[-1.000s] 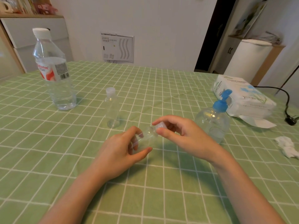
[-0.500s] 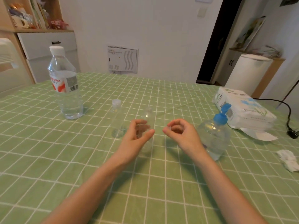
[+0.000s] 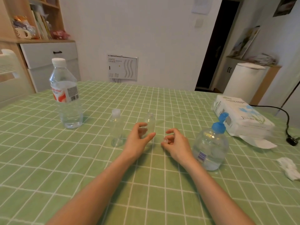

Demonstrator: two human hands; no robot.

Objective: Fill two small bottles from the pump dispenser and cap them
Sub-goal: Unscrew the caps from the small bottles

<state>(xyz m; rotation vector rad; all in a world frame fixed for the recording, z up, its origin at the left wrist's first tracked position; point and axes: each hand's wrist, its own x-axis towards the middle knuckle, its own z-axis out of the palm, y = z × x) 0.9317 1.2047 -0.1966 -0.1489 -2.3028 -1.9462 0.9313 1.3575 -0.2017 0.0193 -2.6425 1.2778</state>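
Note:
Two small clear bottles stand upright at the table's middle. The left small bottle [image 3: 116, 127] wears a white cap. The right small bottle [image 3: 150, 121] has a bare neck, and my left hand [image 3: 139, 140] curls round its lower body, thumb in front. My right hand [image 3: 176, 143], a little to the bottle's right, pinches a small clear cap [image 3: 165, 140] between thumb and fingers. The pump dispenser [image 3: 211, 146], a round clear bottle with a blue pump head, stands just right of my right hand.
A tall water bottle [image 3: 66, 95] stands at the left. A pack of tissue paper [image 3: 240, 117] lies at the right, a black cable [image 3: 287, 120] behind it. A crumpled tissue [image 3: 289, 168] sits near the right edge. Green checked cloth [image 3: 81, 168] covers the table.
The small bottle went from tilted between both hands to standing on the table in my left hand. My right hand came away to the right with the cap.

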